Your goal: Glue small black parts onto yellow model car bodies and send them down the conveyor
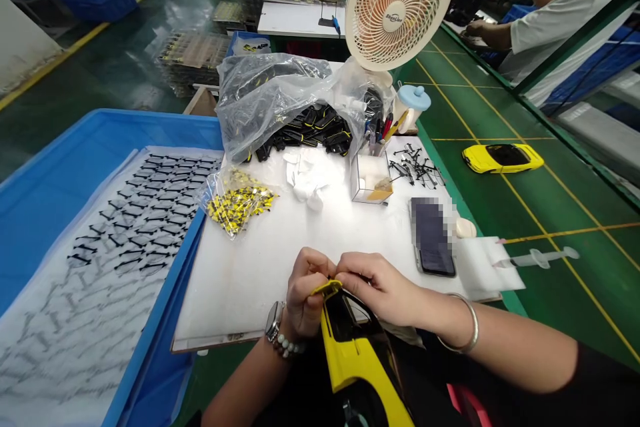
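Observation:
A yellow model car body (357,360) with dark windows lies over my lap at the table's front edge. My left hand (309,293) is closed on a small yellow part (327,288) at the far end of the body. Beside it, my right hand (377,285) has its fingers pinched at the same end, its thumb and fingertips touching the yellow part. The fingertips of both hands nearly meet, and they hide the exact contact.
The white table (235,287) bears a bag of yellow pieces (237,203), a bag of black parts (315,127), a clear box (371,177) and a phone (433,237). A blue bin (185,300) stands left, a fan (400,7) behind. A person (550,27) is at the upper right.

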The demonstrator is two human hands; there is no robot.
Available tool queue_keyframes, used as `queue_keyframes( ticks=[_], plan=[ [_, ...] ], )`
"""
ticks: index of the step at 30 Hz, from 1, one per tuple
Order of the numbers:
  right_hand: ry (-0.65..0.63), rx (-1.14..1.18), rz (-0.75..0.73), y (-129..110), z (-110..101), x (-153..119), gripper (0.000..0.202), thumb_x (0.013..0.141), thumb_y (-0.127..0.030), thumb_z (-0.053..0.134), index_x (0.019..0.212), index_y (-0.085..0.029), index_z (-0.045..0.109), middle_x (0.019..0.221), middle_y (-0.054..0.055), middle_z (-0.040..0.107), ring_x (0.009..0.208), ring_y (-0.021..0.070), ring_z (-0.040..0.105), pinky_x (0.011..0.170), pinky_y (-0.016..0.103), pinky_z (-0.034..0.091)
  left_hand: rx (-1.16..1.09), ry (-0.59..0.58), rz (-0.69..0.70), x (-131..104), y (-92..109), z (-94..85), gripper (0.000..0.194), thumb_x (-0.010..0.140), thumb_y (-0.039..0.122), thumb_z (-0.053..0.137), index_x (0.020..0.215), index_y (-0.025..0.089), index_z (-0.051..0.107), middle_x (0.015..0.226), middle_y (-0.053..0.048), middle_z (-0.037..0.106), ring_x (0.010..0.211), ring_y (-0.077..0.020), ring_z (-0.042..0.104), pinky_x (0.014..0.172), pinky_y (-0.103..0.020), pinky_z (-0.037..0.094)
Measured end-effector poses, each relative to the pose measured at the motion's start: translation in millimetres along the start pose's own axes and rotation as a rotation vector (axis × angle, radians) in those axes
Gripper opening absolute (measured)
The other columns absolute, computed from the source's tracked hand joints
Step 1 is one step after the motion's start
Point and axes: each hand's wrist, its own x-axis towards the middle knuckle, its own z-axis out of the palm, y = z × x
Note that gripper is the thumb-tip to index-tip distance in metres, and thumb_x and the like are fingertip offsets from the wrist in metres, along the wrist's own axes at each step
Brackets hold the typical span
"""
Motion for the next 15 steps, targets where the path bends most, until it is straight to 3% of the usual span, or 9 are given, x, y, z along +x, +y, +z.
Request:
queue_keyframes(
  ticks=[3, 7, 10, 15],
  plan=[
    [-0.082, 0.051, 0.027, 4, -6, 2, 0.033, 0.096, -0.039, 0.044, 0.071, -0.019, 0.043, 0.064, -0.004, 0.040, 0.060, 0.0096, 0.037, 0.055, 0.022, 0.031, 0.038, -0.062, 0.106, 4, 8, -0.3, 0.033, 0.098, 0.048, 0.038, 0.090, 0.025, 0.060, 0.092, -0.003, 0.046, 0.080, -0.0184, 0.051, 0.066, -0.034, 0.044],
    [-0.172, -0.141, -0.131, 2, -18, 5, 0.030, 0.099, -0.033, 0.036, 0.073, -0.019, 0.040, 0.068, -0.003, 0.040, 0.064, 0.0110, 0.037, 0.060, 0.024, 0.031, 0.086, -0.120, 0.206, 8, 15, -2.0, 0.027, 0.099, 0.044, 0.038, 0.103, 0.026, 0.058, 0.096, -0.004, 0.046, 0.083, -0.0185, 0.053, 0.063, -0.032, 0.046],
    [-0.220, -0.278, -0.240, -1, -23, 7, 0.027, 0.099, -0.026, 0.032, 0.074, -0.020, 0.039, 0.070, -0.001, 0.041, 0.066, 0.0125, 0.036, 0.064, 0.027, 0.031, 0.124, -0.149, 0.247, 8, 14, -2.2, 0.027, 0.099, 0.045, 0.038, 0.099, 0.025, 0.056, 0.097, -0.005, 0.047, 0.087, -0.0212, 0.055, 0.063, -0.034, 0.046],
    [-0.269, -0.299, -0.257, -3, -24, 6, 0.022, 0.098, -0.021, 0.036, 0.076, -0.020, 0.039, 0.068, -0.002, 0.040, 0.063, 0.0115, 0.036, 0.062, 0.026, 0.029, 0.121, -0.139, 0.264, 7, 4, 0.3, 0.031, 0.099, 0.047, 0.035, 0.087, 0.023, 0.050, 0.093, -0.003, 0.043, 0.079, -0.0174, 0.051, 0.059, -0.033, 0.044]
  ],
)
